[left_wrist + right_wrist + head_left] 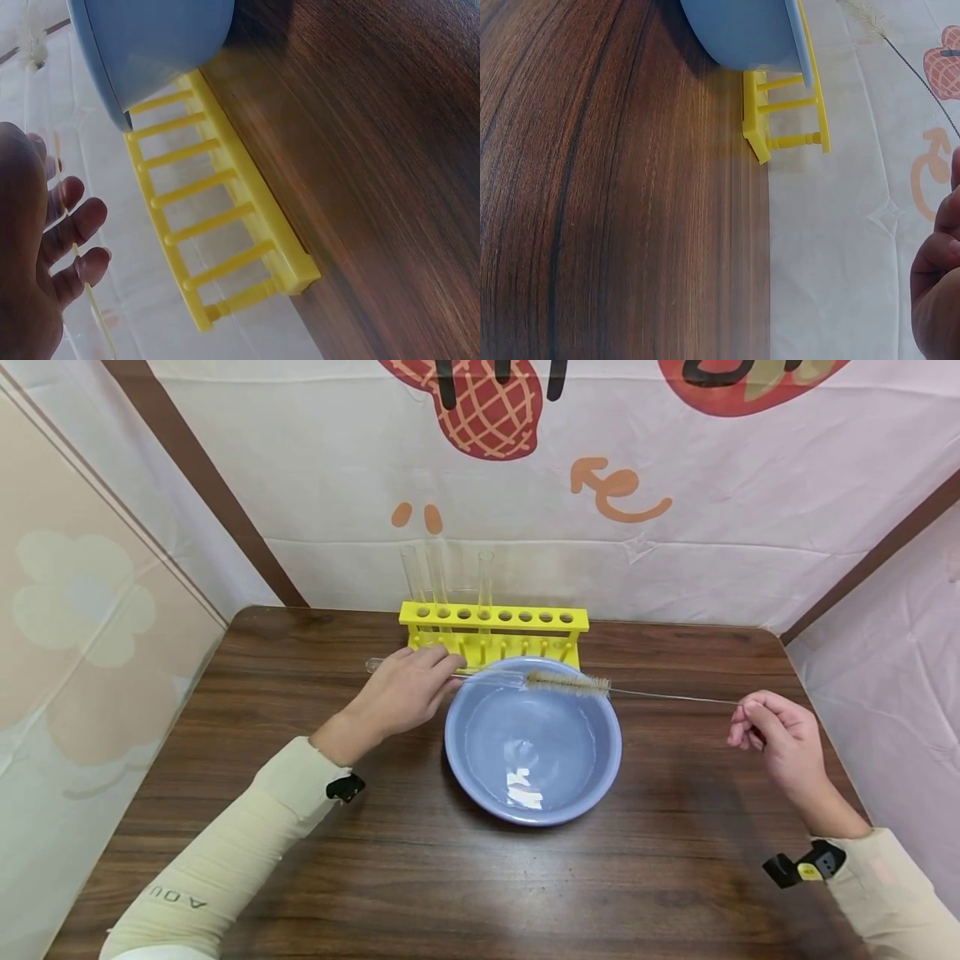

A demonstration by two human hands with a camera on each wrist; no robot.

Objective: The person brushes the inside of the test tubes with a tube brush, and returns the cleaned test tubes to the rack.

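Observation:
Over the back of a blue basin [534, 810] of water, my left hand [401, 693] grips a clear glass test tube [491, 678] lying nearly level, its rounded end poking out to the left. My right hand [783, 739], off to the basin's right, pinches the thin wire handle of a test tube brush [568, 684]. The tan bristles sit at the tube's mouth; whether their tip is inside is unclear. In the left wrist view, curled fingers [79, 225] surround the glass. The right wrist view catches the twisted wire [922, 79] above the fingers.
Behind the basin stands a yellow test tube rack [525, 617] holding three upright test tubes [486, 581] toward its left side. The brown wooden table [480, 893] meets a printed cloth backdrop [712, 560] behind and at the sides.

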